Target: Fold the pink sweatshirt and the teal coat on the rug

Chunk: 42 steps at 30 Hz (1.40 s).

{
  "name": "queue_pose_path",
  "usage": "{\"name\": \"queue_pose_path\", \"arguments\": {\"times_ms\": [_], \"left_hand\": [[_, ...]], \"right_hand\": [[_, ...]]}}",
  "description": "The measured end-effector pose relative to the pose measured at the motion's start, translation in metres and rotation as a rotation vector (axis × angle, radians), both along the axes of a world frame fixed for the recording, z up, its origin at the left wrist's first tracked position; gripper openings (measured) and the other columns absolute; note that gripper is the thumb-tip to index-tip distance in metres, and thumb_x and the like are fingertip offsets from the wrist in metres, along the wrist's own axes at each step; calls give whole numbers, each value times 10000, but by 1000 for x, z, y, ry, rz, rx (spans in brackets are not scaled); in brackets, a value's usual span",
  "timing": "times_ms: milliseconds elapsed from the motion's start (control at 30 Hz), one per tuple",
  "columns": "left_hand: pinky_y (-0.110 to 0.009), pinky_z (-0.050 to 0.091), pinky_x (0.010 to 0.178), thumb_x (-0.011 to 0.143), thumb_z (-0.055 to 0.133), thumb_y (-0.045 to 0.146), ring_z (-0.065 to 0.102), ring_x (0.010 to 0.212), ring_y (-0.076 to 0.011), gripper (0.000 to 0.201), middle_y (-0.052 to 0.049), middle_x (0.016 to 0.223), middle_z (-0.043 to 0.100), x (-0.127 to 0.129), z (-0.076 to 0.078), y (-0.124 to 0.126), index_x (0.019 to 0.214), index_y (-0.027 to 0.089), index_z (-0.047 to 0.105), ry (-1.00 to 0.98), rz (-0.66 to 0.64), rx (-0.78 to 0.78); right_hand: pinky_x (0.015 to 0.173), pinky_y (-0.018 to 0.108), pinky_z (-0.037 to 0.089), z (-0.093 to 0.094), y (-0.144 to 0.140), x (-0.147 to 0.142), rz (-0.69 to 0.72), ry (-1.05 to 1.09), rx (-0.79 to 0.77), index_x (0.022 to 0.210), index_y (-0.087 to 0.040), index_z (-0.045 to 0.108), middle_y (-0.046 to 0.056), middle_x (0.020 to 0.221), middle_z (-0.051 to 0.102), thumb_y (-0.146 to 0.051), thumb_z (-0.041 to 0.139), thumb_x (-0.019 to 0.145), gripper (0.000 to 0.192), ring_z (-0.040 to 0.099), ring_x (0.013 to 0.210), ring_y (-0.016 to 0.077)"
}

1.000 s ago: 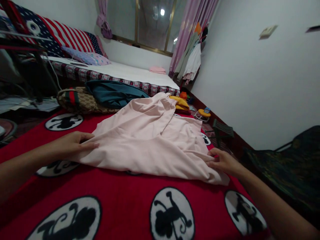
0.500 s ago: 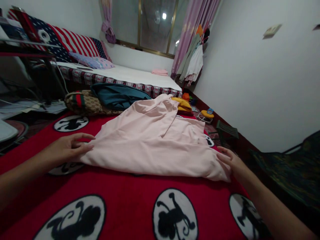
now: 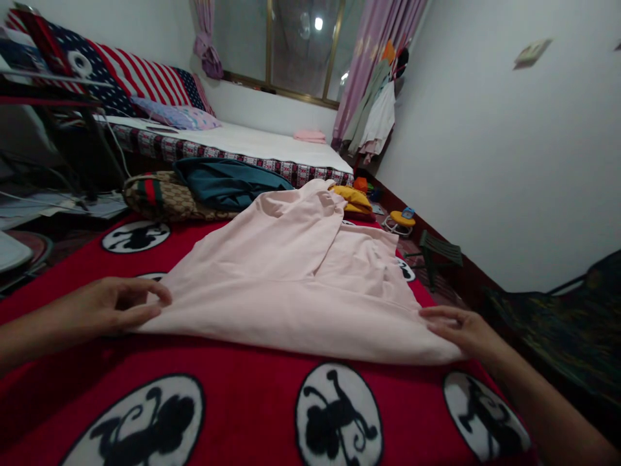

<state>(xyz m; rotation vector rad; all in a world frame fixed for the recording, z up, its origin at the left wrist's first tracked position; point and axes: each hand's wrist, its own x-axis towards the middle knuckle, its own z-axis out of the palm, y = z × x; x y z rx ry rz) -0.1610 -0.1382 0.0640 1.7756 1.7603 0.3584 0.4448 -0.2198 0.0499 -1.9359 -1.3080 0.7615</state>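
A pale pink top (image 3: 281, 304) lies spread over a red blanket (image 3: 242, 401) with monkey prints in white circles. Its near edge is turned over in a soft roll, and a sleeve-like part lies folded at its right side. My left hand (image 3: 109, 305) pinches the left end of that near edge between thumb and fingers. At the opposite end, my right hand (image 3: 468, 330) grips the right corner, fingers on top and the thumb side low. Part of the cloth inside each grip is hidden.
Beyond the top lie a teal garment (image 3: 228, 184), a brown patterned bag (image 3: 162, 197) and a yellow cloth (image 3: 353, 199). A white-topped bed (image 3: 252, 140) stands under the window. On the right are a folding stool (image 3: 439, 249) and a camouflage chair (image 3: 557, 317).
Both hands have moved slightly toward me and farther apart. The near edge of the pink top has come closer with them and looks wider and smoother.
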Motion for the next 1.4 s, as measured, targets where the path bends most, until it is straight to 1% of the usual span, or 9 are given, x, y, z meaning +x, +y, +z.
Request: {"name": "queue_pose_path", "arguments": {"times_ms": [100, 333, 433, 533, 633, 767, 933, 1233, 1400], "left_hand": [[-207, 332, 511, 641, 593, 572, 486, 509, -138, 330, 66, 497, 535, 4, -4, 4, 808, 312, 709, 91, -187, -37], [-216, 400, 562, 646, 594, 563, 576, 617, -164, 545, 30, 756, 695, 19, -11, 22, 1105, 277, 663, 0, -120, 94], [-234, 388, 554, 686, 533, 512, 578, 603, -185, 417, 29, 616, 634, 24, -12, 21, 975, 269, 710, 127, -154, 72], [-291, 432, 631, 698, 517, 466, 627, 728, -235, 344, -10, 780, 688, 35, -4, 22, 891, 290, 740, 412, -145, 216], [-342, 467, 841, 736, 504, 458, 625, 977, -273, 365, -56, 1050, 680, 60, 3, 37, 926, 255, 741, 408, -267, 444], [-334, 406, 1020, 789, 495, 488, 543, 1196, -268, 559, -90, 1294, 598, 106, -1, 71, 1247, 188, 610, 260, -338, 463], [-382, 372, 1055, 771, 567, 581, 468, 1286, -324, 814, -169, 1415, 492, 141, -23, 107, 1416, 108, 418, 325, -166, 472], [-291, 470, 738, 813, 585, 462, 668, 926, -250, 359, -59, 989, 735, 129, -33, 100, 1078, 241, 685, 128, 217, 608], [-331, 455, 692, 810, 562, 525, 660, 854, -291, 438, -97, 899, 730, 110, -31, 99, 1108, 228, 682, 246, 285, 586]], "right_hand": [[690, 349, 539, -7, 6, -2, 75, -63, -21, 842, -197, 775, 97, 944, 752, -438, 789, 539, 387, 688, 809, 275], [745, 346, 521, 7, 20, -12, -172, -160, 364, 890, -250, 741, 80, 947, 738, -459, 722, 658, 313, 670, 892, 275], [768, 401, 507, 2, 23, -11, 44, -470, 265, 775, -247, 734, 76, 887, 718, -409, 655, 713, 191, 657, 849, 284], [847, 461, 471, 5, 30, -27, 174, -798, 339, 742, -221, 725, 102, 983, 679, -340, 579, 767, 189, 617, 936, 302], [904, 408, 451, 18, 42, -67, 244, -771, 555, 885, -201, 702, 105, 1067, 642, -343, 502, 872, 245, 595, 1017, 259], [740, 307, 461, 23, 64, -124, 457, -602, 326, 953, -200, 678, 68, 983, 668, -457, 557, 861, 298, 626, 868, 198], [579, 242, 358, 4, 89, -150, 593, -548, 54, 801, -183, 653, 11, 739, 657, -432, 678, 748, 256, 574, 664, 148], [598, 249, 328, -4, 97, -161, 546, -496, 249, 751, -199, 545, 5, 721, 605, -294, 605, 835, 140, 515, 649, 143], [651, 244, 348, -2, 114, -185, 531, -529, 413, 805, -211, 546, 0, 789, 627, -253, 612, 848, 89, 542, 715, 144]]}}
